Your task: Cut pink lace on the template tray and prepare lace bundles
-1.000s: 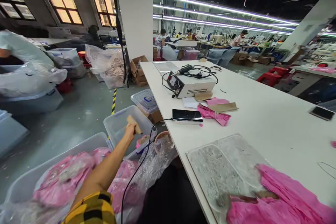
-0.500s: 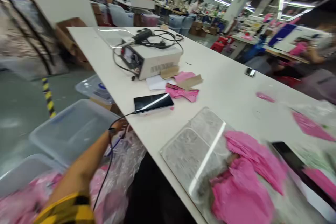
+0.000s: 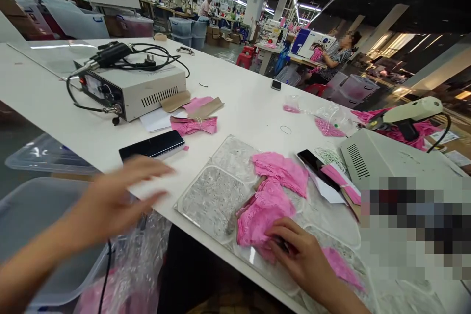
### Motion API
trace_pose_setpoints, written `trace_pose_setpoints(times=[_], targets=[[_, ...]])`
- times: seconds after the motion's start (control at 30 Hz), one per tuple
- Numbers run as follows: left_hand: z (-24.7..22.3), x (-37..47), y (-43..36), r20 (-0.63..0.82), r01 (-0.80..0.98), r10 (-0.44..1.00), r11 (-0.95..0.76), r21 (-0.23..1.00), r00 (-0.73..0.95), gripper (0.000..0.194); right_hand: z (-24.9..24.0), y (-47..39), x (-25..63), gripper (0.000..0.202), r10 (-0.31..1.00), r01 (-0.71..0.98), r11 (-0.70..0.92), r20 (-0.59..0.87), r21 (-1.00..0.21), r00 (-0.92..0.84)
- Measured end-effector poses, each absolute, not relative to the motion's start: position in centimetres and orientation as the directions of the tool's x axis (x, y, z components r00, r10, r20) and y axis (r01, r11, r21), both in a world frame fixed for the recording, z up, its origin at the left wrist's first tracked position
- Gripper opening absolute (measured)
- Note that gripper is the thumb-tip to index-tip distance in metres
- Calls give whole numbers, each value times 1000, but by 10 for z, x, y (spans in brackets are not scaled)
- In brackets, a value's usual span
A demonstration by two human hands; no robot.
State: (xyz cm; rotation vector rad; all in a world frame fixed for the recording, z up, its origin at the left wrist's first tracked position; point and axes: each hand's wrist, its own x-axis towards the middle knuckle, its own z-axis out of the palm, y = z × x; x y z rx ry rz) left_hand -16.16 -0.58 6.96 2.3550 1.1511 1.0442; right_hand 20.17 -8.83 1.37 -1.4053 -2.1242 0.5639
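My left hand (image 3: pixel 110 201), smeared by motion, hovers over the table's near edge with its fingers apart and nothing in them. Just beyond it lies a black phone (image 3: pixel 151 145), partly hidden by the fingers. My right hand (image 3: pixel 300 252) is closed around a small dark tool (image 3: pixel 282 244), whose kind I cannot make out. Its fingertips touch the lower edge of a stack of pink lace fabric pieces (image 3: pixel 263 211). A second pink stack (image 3: pixel 283 171) lies against the first. Both rest on a grey marbled board (image 3: pixel 217 201). Another pink piece (image 3: pixel 342 267) lies beside my right wrist.
A grey power box (image 3: pixel 154 88) with a corded handpiece (image 3: pixel 110 54) stands at the back left. Tied pink fabric (image 3: pixel 196 126) lies before it. Right of the board are another phone (image 3: pixel 316 169) and a pale machine (image 3: pixel 397 157). A co-worker (image 3: pixel 336 61) sits beyond.
My left hand has come up from beside the plastic bins to above the table edge. The view has swung right, and my right hand now shows at the pink fabric.
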Motion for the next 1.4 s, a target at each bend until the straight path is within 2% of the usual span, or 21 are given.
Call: trace_pose_setpoints(times=[0.07, 0.1, 0.2, 0.33, 0.43, 0.53, 0.6, 0.7, 0.83, 0.97, 1.1, 1.2, 1.23, 1.33, 1.4], targets=[[61, -105, -12, 330, 394, 589, -773, 497, 738, 40, 17, -88, 203, 13, 939, 677, 338, 184, -654, -292], [55, -81, -14, 268, 340, 508, -805, 487, 819, 41, 20, -88, 204, 14, 941, 658, 328, 170, -678, -294], [35, -38, -17, 204, 273, 385, -863, 425, 900, 47, 26, -91, 211, 16, 940, 606, 321, 167, -728, -297], [24, -29, -18, 231, 277, 371, -892, 358, 899, 26, 30, -82, 229, 18, 952, 617, 295, 277, -730, -127], [27, -29, -21, 267, 307, 423, -871, 383, 866, 31, 35, -59, 239, 20, 945, 647, 289, 319, -706, -74], [30, -24, -24, 267, 412, 586, -764, 497, 765, 29, 38, -27, 241, 21, 961, 721, 270, 229, -638, -157], [28, -18, -23, 200, 517, 701, -660, 545, 685, 22, 37, -8, 239, 19, 973, 772, 231, 159, -592, -169], [23, -12, -18, 45, 665, 788, -547, 509, 614, 22, 31, 9, 239, 20, 978, 791, 208, 125, -576, -167], [22, -11, -14, -79, 744, 793, -526, 412, 604, 25, 24, 15, 244, 4, 975, 769, 217, 95, -601, -201], [31, -11, -13, -25, 711, 782, -553, 435, 623, 32, 31, 8, 250, 7, 974, 702, 216, 101, -679, -203], [43, 8, -9, 125, 584, 720, -640, 500, 683, 63, 50, -7, 253, 9, 965, 592, 249, 143, -766, -221], [45, 30, -4, 123, 521, 668, -671, 528, 734, 74, 67, -19, 257, 4, 960, 525, 262, 165, -810, -224], [44, 36, -2, 119, 510, 657, -674, 534, 744, 67, 72, -23, 260, 4, 961, 498, 263, 177, -826, -215], [46, 45, 3, 153, 492, 645, -696, 522, 749, 25, 83, -37, 273, 13, 963, 377, 266, 226, -887, -147], [51, 45, 6, 233, 464, 626, -736, 492, 745, 21, 86, -48, 283, 21, 965, 283, 261, 247, -923, -82]])
